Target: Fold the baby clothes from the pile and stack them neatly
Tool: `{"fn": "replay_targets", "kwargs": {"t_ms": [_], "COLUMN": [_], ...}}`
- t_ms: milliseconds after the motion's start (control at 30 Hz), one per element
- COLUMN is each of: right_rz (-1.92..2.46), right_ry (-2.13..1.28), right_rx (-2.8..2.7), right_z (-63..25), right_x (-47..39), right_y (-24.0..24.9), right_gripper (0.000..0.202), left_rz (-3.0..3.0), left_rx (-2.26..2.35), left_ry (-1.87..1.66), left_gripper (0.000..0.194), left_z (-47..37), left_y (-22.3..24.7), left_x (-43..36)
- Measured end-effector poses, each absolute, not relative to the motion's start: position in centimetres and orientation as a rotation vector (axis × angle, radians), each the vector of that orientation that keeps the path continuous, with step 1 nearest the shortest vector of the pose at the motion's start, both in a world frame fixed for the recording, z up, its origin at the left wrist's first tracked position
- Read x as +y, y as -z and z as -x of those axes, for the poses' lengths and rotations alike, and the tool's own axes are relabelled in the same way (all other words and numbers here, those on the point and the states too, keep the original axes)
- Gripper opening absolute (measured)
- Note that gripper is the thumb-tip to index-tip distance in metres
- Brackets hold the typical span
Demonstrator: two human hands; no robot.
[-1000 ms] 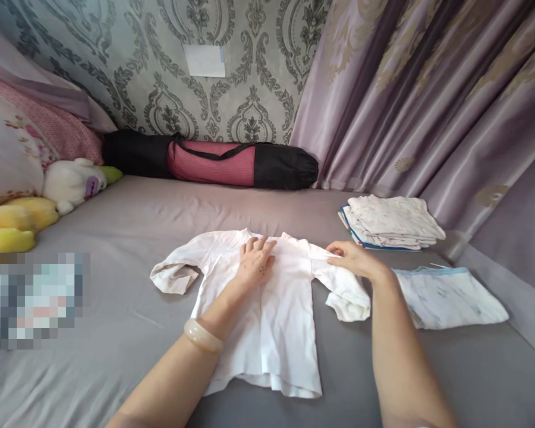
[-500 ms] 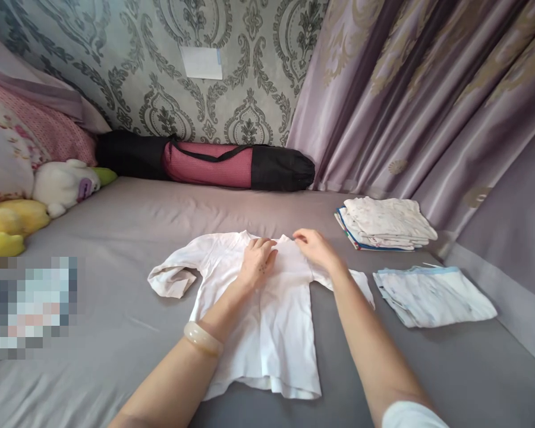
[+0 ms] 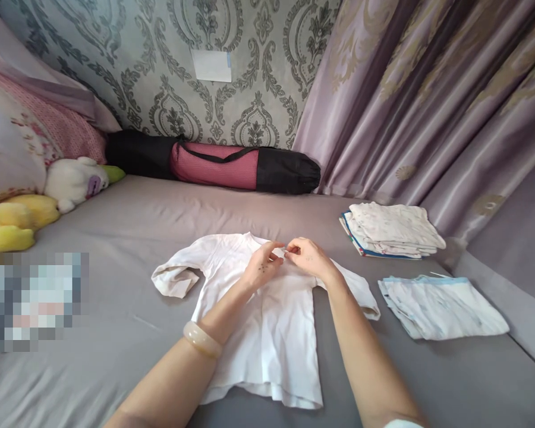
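Note:
A small white long-sleeved shirt [image 3: 258, 345] lies spread on the grey bed sheet, its sleeves out to both sides and its collar at the far end. At the collar my left hand [image 3: 264, 264] is closed, thumb and fingers pinching the white cloth. Close beside it on the right, my right hand [image 3: 307, 257] also pinches the cloth near the neckline. The fingertips of both hands almost meet.
Two folded cloth piles, one cream [image 3: 395, 229] and one blue-edged [image 3: 446, 306], lie to the right. A black and pink rolled bag [image 3: 214, 163] rests along the wall. Plush toys [image 3: 75, 181] and a blurred object [image 3: 44, 303] are at left.
My right hand has moved left along the collar, toward my left hand. My left hand has shifted slightly toward the neckline and its fingers have drawn together. The view has shifted a little.

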State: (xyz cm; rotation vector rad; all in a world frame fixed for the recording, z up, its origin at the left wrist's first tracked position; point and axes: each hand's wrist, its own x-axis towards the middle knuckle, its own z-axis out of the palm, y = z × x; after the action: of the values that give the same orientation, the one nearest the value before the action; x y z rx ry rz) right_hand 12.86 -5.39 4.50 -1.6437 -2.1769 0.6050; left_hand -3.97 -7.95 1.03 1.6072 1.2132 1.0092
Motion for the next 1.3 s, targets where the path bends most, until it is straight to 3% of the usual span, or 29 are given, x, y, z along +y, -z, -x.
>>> {"fn": "replay_targets", "kwargs": {"t_ms": [433, 500, 667, 1100, 1300], "right_rz": [1.526, 1.546, 1.548, 1.459, 1.433], "right_ry": [-0.938, -0.952, -0.615, -0.925, -0.939], "right_rx": [-2.172, -2.134, -2.198, -2.384, -2.334], "right_z": [-12.9, -13.0, -12.4, -12.4, -12.6], "right_x": [-5.9, -6.0, -5.9, -5.2, -4.6], "right_y": [-5.4, -5.8, -5.6, -3.3, -2.2], "right_gripper": [0.017, 0.019, 0.02, 0.037, 0.03], "left_rz": [-1.813, -1.861, -1.95, -1.736, -1.608], "left_rx": [1.304, 1.329, 1.265, 1.292, 1.202], "left_ry": [-1.114, -1.106, -1.071, -0.951, -0.956], "left_gripper": [0.002, 0.001, 0.005, 0.014, 0.018], "left_z": [3.8, 3.9, 4.0, 4.0, 4.0], "left_y": [-0.4, -0.1, 0.4, -0.8, -0.5], "left_x": [-8.1, -8.3, -8.5, -9.2, -8.8]}}
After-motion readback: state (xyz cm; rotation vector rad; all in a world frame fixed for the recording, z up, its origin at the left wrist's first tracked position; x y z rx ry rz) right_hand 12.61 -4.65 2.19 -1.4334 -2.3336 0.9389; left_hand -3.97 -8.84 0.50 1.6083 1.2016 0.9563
